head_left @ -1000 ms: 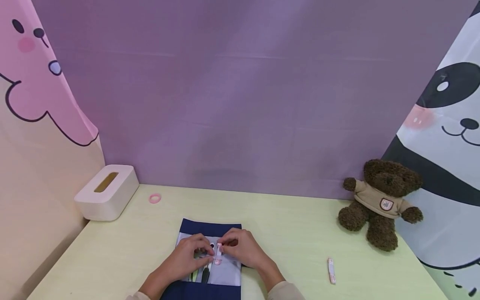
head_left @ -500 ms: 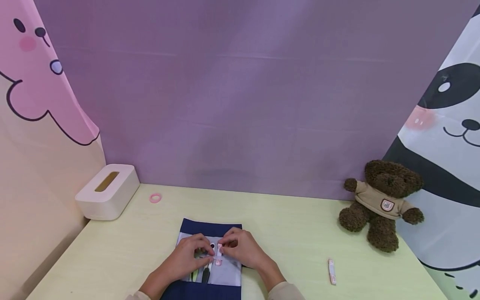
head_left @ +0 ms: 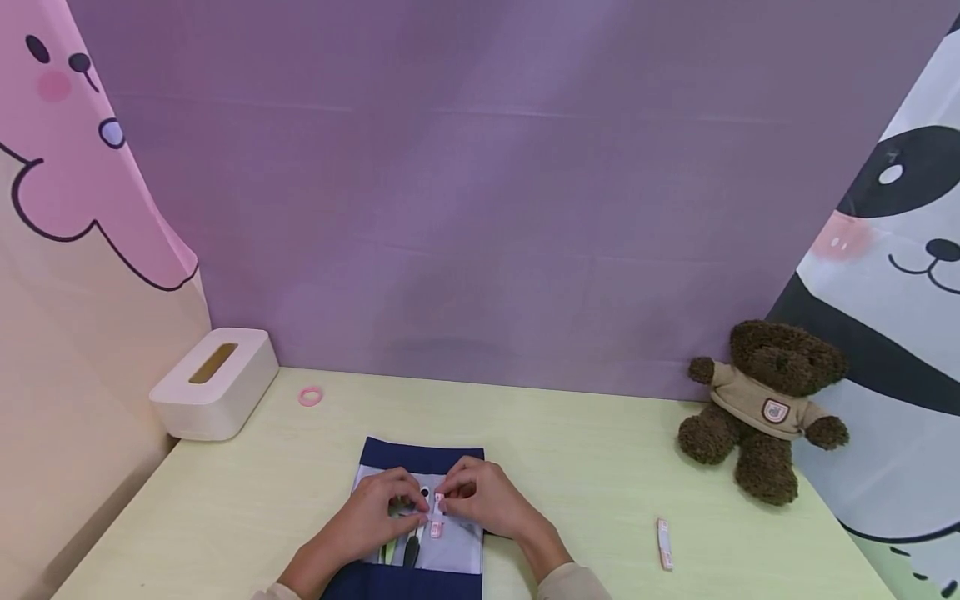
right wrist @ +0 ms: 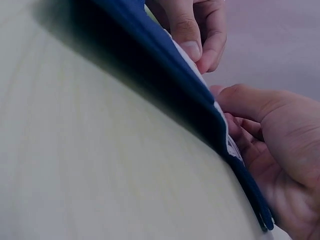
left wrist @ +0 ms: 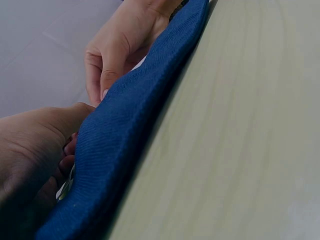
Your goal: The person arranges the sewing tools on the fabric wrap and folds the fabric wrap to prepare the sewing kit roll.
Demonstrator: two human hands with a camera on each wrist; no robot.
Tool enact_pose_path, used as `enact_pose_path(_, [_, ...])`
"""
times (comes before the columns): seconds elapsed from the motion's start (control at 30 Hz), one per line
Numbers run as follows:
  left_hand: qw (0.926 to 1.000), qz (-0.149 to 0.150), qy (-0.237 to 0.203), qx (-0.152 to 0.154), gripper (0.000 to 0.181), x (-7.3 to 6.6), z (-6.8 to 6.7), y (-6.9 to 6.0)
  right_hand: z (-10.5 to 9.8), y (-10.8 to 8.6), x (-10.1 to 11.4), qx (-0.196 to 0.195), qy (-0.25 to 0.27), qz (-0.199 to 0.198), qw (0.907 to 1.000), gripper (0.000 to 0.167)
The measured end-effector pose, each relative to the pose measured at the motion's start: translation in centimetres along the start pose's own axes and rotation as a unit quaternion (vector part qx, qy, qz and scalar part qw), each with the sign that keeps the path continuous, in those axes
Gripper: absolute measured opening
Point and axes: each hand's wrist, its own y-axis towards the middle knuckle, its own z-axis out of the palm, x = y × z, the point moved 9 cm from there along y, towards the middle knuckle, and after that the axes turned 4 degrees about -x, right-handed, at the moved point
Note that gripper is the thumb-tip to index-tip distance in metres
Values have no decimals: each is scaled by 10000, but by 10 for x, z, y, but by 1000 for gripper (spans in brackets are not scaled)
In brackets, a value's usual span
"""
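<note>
A navy fabric pouch [head_left: 420, 457] with a pale panel lies spread on the table in the head view. My right hand [head_left: 486, 500] pinches the upper end of a small pink-and-white stick [head_left: 437, 530], whose lower end lies against the panel. On the left, my left hand [head_left: 378, 508] pinches at the edge of the panel's pocket, thumb and index together. Below it show a black-handled tool [head_left: 412, 552] and a green item [head_left: 387, 552]. Both wrist views look along the pouch's blue cloth [left wrist: 120, 120], which hides most of the fingertips.
A similar pink-and-white stick [head_left: 664, 545] lies alone at the right. Further back are a pink ring [head_left: 311, 396], a white tissue box [head_left: 213, 387] at the left and a brown teddy bear [head_left: 767, 412] at the right. A purple cloth [head_left: 480, 208] hangs behind the table.
The stick in my right hand has slid slightly down along the panel, toward me. My left hand and the pouch have stayed put.
</note>
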Motion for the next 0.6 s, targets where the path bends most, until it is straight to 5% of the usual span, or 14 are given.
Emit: enact_pose_path(0.6, [9999,-68,79,52,6,1,1,0,-1,-1,-1,-137,-66,164,9998,11])
